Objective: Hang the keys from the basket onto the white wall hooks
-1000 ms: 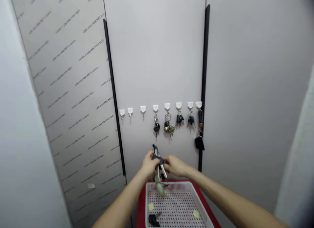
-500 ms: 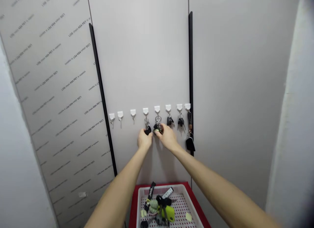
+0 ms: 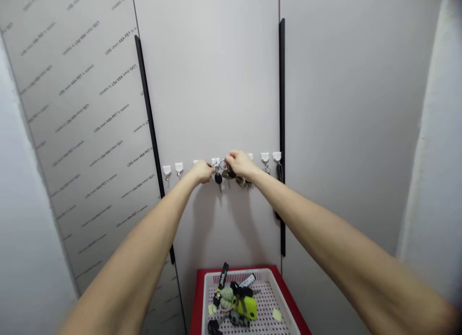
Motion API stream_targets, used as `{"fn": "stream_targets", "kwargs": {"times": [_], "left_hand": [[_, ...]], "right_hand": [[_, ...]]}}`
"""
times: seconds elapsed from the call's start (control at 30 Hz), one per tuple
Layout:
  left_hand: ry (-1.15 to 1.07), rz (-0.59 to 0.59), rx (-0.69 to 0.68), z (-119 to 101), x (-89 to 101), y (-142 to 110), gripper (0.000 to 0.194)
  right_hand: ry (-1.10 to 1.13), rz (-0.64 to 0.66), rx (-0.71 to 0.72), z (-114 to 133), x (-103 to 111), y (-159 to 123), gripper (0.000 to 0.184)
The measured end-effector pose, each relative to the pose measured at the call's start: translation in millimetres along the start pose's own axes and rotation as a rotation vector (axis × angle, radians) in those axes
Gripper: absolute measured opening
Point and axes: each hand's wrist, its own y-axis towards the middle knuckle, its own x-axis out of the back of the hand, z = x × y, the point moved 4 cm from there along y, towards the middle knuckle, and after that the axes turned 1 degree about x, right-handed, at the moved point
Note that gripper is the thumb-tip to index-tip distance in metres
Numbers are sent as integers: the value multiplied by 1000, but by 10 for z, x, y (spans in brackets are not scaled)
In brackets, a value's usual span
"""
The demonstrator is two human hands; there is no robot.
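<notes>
My left hand is closed, pinching the upper part of a bunch of keys with a black-headed key, close to a white hook on the panel. To its right, my right hand is closed on a key ring with dark keys hanging below. Whether either ring is still on a hook is hard to tell. Brownish and dark keys show beneath my right hand, partly hidden by it. The hooks behind both hands are mostly covered.
Below stands a white perforated basket on a red surface. Inside it lie several keys, a yellow-green case, a pale green knotted fob and a black strap. Free hooks are at left; black handles flank the panel.
The bunch previously in my hands now lies in the basket. Both hands rose to the hooks, first at the hanging keys, then higher at the rings. The right-hand ring has shifted left.
</notes>
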Motion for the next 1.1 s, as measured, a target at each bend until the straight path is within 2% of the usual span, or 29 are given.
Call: {"fn": "stream_targets", "kwargs": {"times": [0.07, 0.2, 0.27, 0.33, 0.43, 0.5, 0.57, 0.6, 0.7, 0.73, 0.77, 0.83, 0.93, 1.0, 1.1], "left_hand": [[79, 30, -12, 42, 37, -14, 6], [-52, -139, -142, 10, 123, -24, 12], [-150, -192, -197, -31, 127, -38, 16], [-179, -222, -193, -55, 123, -62, 18], [-10, -68, -115, -68, 73, -77, 13], [91, 16, -100, -83, 70, -56, 9], [47, -72, -114, -114, 138, 5, 11], [-23, -155, -124, -130, 183, 40, 12], [-287, -349, -171, -172, 264, 100, 16], [-359, -374, -194, -188, 262, 89, 17], [-409, -372, -218, -204, 242, 58, 18], [-421, -295, -255, -221, 146, -62, 17], [-284, -26, -270, -126, -158, -354, 14], [-185, 168, -250, 66, -431, -581, 14], [-105, 364, -150, 510, -840, -892, 14]], "right_hand": [[20, 175, 11, -48, -108, -138, 18], [148, 482, -59, -332, -410, -673, 19], [143, 611, -114, -523, -611, -1006, 19], [118, 703, -146, -714, -817, -1327, 19], [16, 784, -135, -959, -1047, -1679, 17], [-20, 792, -118, -1057, -1074, -1754, 15], [32, 671, -106, -1074, -945, -1652, 16], [75, 537, -106, -1057, -815, -1540, 16], [122, -37, -116, -960, -266, -1142, 21], [108, -197, -118, -916, -100, -1030, 25], [90, -299, -121, -872, 25, -932, 28], [44, -343, -137, -802, 141, -765, 34], [-62, -248, -218, -783, 97, -619, 43], [-116, -223, -273, -815, 43, -588, 43], [-75, -214, -251, -848, 29, -554, 26]]}}
